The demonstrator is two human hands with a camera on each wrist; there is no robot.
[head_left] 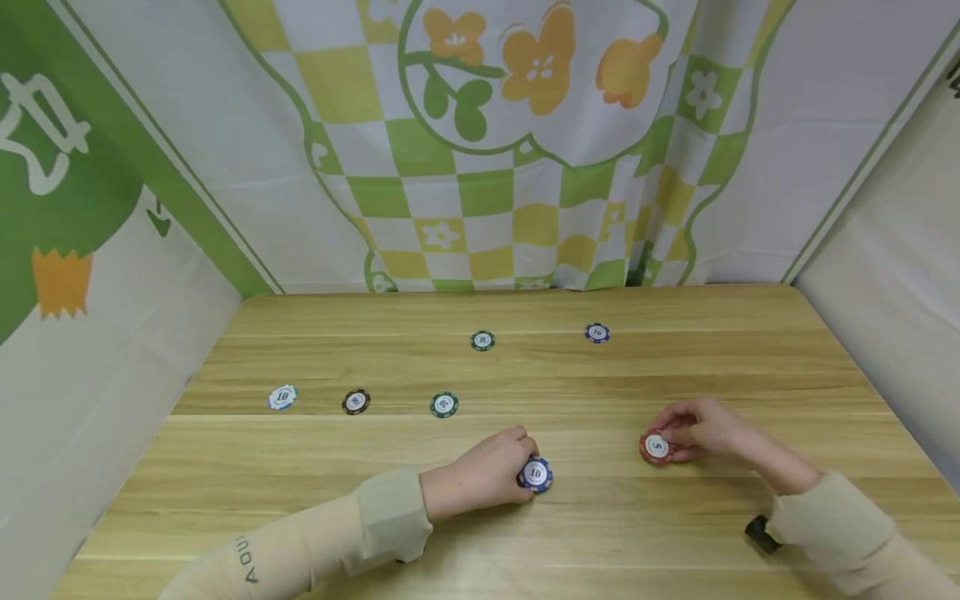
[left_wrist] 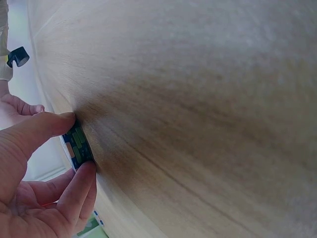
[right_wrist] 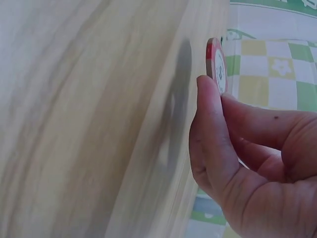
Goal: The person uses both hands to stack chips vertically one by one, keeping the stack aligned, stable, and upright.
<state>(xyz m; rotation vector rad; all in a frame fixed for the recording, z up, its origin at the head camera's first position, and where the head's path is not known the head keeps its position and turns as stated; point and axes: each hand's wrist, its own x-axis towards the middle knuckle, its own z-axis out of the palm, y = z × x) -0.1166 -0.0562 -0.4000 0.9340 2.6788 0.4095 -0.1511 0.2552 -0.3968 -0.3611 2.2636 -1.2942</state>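
Note:
My left hand [head_left: 491,469] pinches a short stack of poker chips at the table's near middle, thumb on one edge and fingers on the other. Its top is a blue poker chip [head_left: 536,473] marked 10; in the left wrist view the poker chip stack [left_wrist: 78,146] shows green bars along its side, low against the wood. To the right, my right hand [head_left: 705,429] holds a red poker chip [head_left: 656,447] marked 5 between thumb and fingers. In the right wrist view that red chip [right_wrist: 216,64] is lifted off the table, its shadow apart from it.
On the wooden table [head_left: 600,542] lie a white chip [head_left: 282,397], a black chip [head_left: 356,402] and a green chip [head_left: 444,405] in a row at left. Farther back are another green chip [head_left: 483,340] and a blue chip [head_left: 597,333]. A patterned curtain [head_left: 427,208] hangs behind.

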